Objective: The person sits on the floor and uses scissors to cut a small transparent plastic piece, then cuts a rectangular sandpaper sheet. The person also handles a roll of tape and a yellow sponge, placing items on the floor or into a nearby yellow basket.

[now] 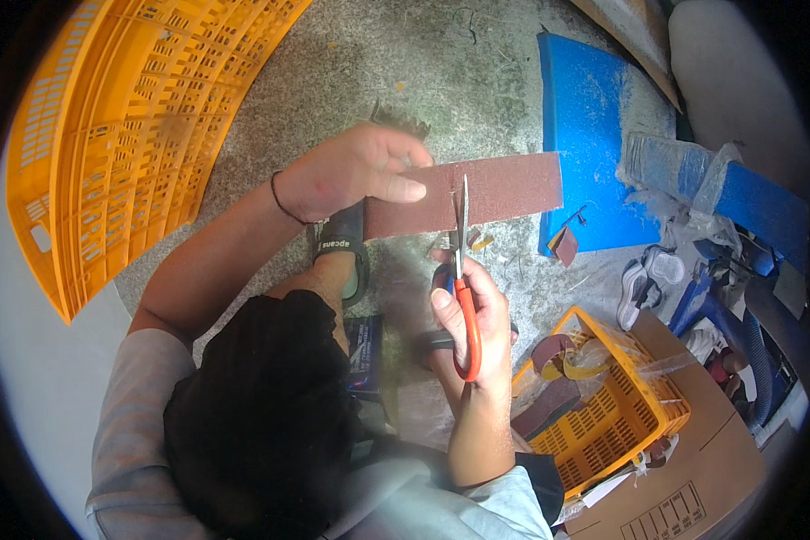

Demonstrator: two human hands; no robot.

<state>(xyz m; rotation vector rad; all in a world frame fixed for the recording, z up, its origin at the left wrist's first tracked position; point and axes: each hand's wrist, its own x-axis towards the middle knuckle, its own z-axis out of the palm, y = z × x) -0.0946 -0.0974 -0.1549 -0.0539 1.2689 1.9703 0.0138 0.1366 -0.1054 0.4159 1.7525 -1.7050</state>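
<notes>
Maroon strip (513, 186) under half-curled left hand (366, 169), grip unclear, red-handled scissors (467, 319) across it, clasped in right hand (490, 333)

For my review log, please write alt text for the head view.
The right hand holds red-handled scissors, blades at a brown strip; the left hand is over it. Orange crates and a blue board are nearby.

My left hand (355, 173) has its thumb over a flat reddish-brown rectangular strip (510, 187). My right hand (490, 319) grips orange-red-handled metal scissors (467, 315), a blade overlapping the strip.
</notes>
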